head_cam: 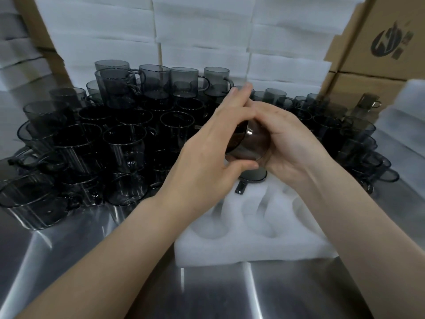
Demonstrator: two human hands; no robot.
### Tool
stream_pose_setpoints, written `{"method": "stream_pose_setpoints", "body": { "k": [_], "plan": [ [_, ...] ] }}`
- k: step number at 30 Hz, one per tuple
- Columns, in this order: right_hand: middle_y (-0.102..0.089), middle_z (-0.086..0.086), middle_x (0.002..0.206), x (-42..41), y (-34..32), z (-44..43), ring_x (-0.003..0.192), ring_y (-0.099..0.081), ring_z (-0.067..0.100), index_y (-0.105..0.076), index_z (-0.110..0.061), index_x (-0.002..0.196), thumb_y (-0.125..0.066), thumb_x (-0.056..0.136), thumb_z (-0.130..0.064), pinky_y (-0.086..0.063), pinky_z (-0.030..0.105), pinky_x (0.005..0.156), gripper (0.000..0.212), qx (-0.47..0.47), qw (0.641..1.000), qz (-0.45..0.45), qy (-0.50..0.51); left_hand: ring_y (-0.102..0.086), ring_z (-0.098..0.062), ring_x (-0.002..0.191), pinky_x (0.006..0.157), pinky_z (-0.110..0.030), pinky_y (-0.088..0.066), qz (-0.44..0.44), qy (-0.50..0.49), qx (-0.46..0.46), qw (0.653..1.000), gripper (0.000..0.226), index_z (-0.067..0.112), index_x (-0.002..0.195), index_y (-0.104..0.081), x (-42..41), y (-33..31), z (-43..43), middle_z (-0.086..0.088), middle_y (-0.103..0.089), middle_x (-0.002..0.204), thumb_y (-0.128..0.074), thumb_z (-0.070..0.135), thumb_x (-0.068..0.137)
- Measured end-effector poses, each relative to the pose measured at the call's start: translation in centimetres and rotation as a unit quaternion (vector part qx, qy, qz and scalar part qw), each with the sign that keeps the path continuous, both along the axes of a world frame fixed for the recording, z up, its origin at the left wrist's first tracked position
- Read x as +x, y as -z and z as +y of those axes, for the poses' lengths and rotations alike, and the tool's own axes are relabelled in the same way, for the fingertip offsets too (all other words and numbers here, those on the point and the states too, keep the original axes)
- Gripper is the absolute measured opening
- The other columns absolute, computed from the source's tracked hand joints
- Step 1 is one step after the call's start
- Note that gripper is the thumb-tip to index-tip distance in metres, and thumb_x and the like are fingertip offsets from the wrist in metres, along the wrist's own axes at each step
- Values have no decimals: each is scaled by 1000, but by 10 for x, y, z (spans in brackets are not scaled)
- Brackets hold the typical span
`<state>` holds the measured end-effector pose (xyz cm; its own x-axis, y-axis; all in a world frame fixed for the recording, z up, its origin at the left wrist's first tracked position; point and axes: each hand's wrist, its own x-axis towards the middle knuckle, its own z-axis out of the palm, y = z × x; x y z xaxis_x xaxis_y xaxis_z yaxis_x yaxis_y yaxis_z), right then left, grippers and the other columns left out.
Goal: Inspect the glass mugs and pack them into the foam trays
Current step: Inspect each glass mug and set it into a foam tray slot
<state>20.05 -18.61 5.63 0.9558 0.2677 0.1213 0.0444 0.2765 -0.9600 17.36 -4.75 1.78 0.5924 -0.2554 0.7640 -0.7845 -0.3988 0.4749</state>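
A smoky grey glass mug [249, 143] lies tilted between both my hands above the white foam tray [253, 249]. My left hand [213, 148] wraps its left side, thumb underneath and fingers over the top. My right hand [287, 143] cups it from the right. Most of this mug is hidden by the hands. Another mug [253, 176] sits upside down in a far slot of the tray, its handle pointing toward me. Several round slots in the tray stand empty.
Several grey glass mugs [124, 139] crowd the steel table [69, 261] at left, some stacked, with more [358, 139] behind at right. White foam sheets [202, 31] are piled at the back. Cardboard boxes [377, 47] stand at the right.
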Motion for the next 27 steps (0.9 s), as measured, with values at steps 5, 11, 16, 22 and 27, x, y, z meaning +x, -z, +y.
{"method": "stream_pose_setpoints", "body": {
  "k": [5, 11, 16, 22, 27],
  "plan": [
    [-59, 26, 129, 2, 2, -2, 109, -62, 36, -52, -7, 133, -52, 99, -16, -52, 55, 92, 36, 12, 998, 32, -53, -14, -11, 149, 121, -38, -19, 38, 24, -4, 999, 72, 20, 133, -40, 0, -1, 1, -1, -23, 159, -75, -4, 74],
    [-69, 8, 85, 4, 6, -5, 80, -67, 19, -63, -3, 94, -61, 83, -17, -57, 31, 72, 18, -8, 995, 5, -100, 5, -12, 150, 122, -28, -7, 117, -18, 9, 993, 102, 13, 154, -9, 6, 0, 2, -2, 2, 164, -77, 11, 77],
    [-65, -1, 66, 2, 6, -3, 64, -64, 13, -60, -8, 78, -59, 86, -9, -53, 24, 60, 9, -30, 997, -20, -71, -2, -13, 150, 119, -20, -8, 113, -50, 27, 992, 100, 7, 154, -10, 6, 1, -1, -7, 0, 163, -77, 26, 81],
    [-62, 1, 62, 1, 4, -1, 60, -63, 14, -60, -3, 81, -49, 93, 0, -53, 25, 55, 16, -4, 997, -17, -69, -8, -20, 150, 120, -22, -9, 70, -60, 50, 994, 98, 1, 152, -15, 6, 2, -2, -12, -13, 161, -78, 23, 80],
    [-61, 0, 57, 0, 4, 2, 54, -62, 12, -64, -8, 69, -50, 94, 1, -52, 24, 50, 31, -19, 999, -34, -32, -10, -16, 149, 120, -21, -12, 61, -54, 50, 995, 98, 8, 152, -20, 4, 1, -2, -8, -17, 161, -80, 23, 76]
  ]
}}
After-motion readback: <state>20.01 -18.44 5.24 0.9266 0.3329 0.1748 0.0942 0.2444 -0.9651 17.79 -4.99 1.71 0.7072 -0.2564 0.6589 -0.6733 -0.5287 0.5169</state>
